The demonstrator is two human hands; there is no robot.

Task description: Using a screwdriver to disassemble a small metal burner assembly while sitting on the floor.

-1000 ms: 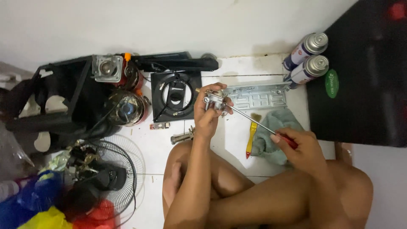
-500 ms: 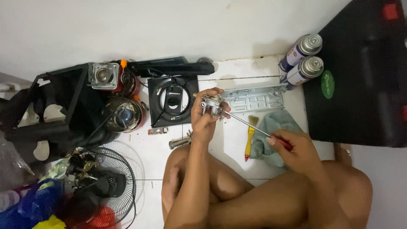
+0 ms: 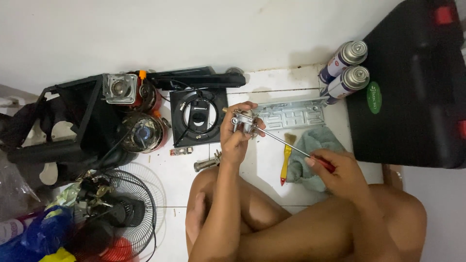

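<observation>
Pinching a small metal part (image 3: 242, 121) in the left hand (image 3: 236, 138); right hand (image 3: 340, 170) clasps screwdriver (image 3: 291, 146), whose tip could slip toward those fingers.

White tiled floor (image 3: 272, 85), two spray cans (image 3: 345, 68) by a black case (image 3: 412, 97), grey metal bracket (image 3: 290, 114), blue-grey cloth (image 3: 315, 145), yellow brush (image 3: 286, 157) — black square burner frame (image 3: 198, 116), fan grille (image 3: 131, 213) further left.
</observation>
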